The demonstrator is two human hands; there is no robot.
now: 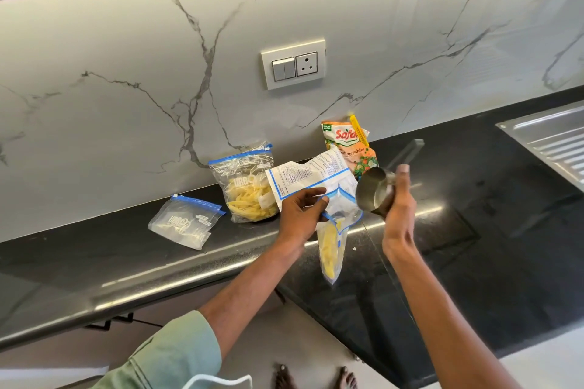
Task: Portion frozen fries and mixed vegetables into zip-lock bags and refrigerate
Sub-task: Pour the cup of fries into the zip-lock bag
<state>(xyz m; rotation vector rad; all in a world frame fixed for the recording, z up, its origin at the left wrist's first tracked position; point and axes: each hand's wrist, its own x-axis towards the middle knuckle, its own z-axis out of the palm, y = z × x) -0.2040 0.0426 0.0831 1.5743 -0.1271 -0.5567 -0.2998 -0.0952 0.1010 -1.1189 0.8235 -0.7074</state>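
Fingers of my left hand [300, 215] pinched the blue-edged mouth of a zip-lock bag [335, 230], holding it up so that it hung open above the front of the black worktop [474, 246], with pale fries [328, 253] gathered in its lower end. My right hand [399, 211] gripped a steel cup [374, 194], tipped on its side with its opening turned toward the bag's mouth and just beside it. Right behind my left hand lay the white fries pack [309, 178]; whether my fingers touched it too, I could not tell. Behind that, the orange mixed vegetables packet [350, 151] leaned against the marble wall [126, 57] with a yellow clip [358, 129] on its top. To the left stood a filled bag [249, 189] of fries, upright by the wall, and farther left empty bags [185, 221] lay flat. A socket plate [294, 63] sat on the wall above, and a steel sink drainboard [550, 136] lay at the far right.
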